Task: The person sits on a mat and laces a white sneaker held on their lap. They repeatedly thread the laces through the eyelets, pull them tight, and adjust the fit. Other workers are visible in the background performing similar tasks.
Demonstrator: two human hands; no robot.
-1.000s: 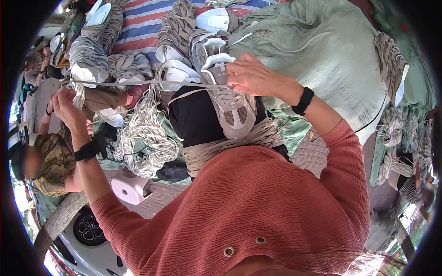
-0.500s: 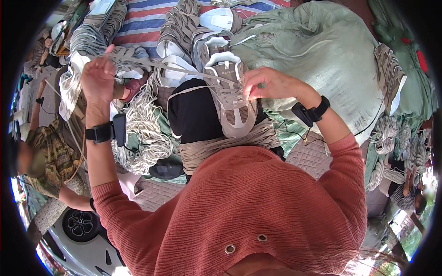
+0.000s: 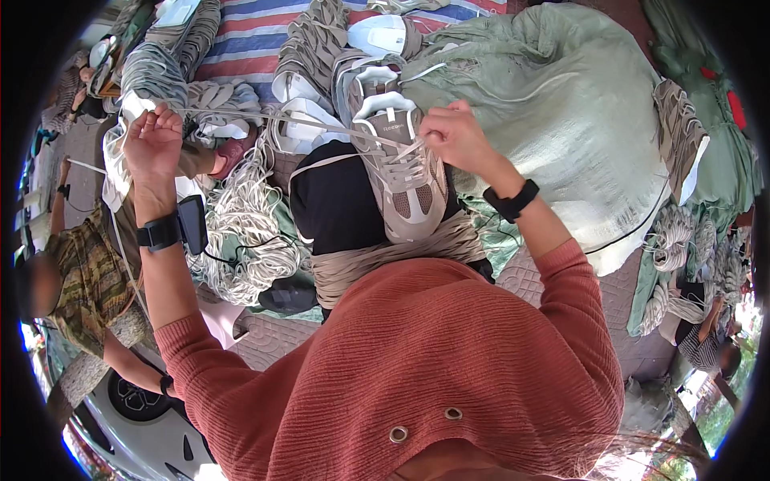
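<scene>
A grey-brown shoe upper [image 3: 411,208] rests toe toward me on the black cloth [image 3: 337,196] over my lap. Laces cross its front, partly threaded. Out to the left, my left hand [image 3: 152,148] has its fingers curled around the end of a pale shoelace [image 3: 309,123], which stretches nearly straight across to the shoe. My right hand [image 3: 455,138] is closed at the shoe's right eyelet edge, pinching lace there. A second strand loops loosely over the black cloth. Below the toe, a thick band of tan laces [image 3: 385,260] lies across my lap.
Left of my lap is a tangled heap of white laces [image 3: 245,228]. Stacked shoe uppers [image 3: 311,52] sit ahead on a striped sheet [image 3: 245,40]. A big pale green sack [image 3: 553,120] fills the right. A co-worker [image 3: 96,280] sits at far left; lace bundles [image 3: 670,232] hang right.
My left hand has shifted slightly left and its raised finger has curled in. My right hand has risen a little and turned, its fingers more closed. The lace between them looks straighter.
</scene>
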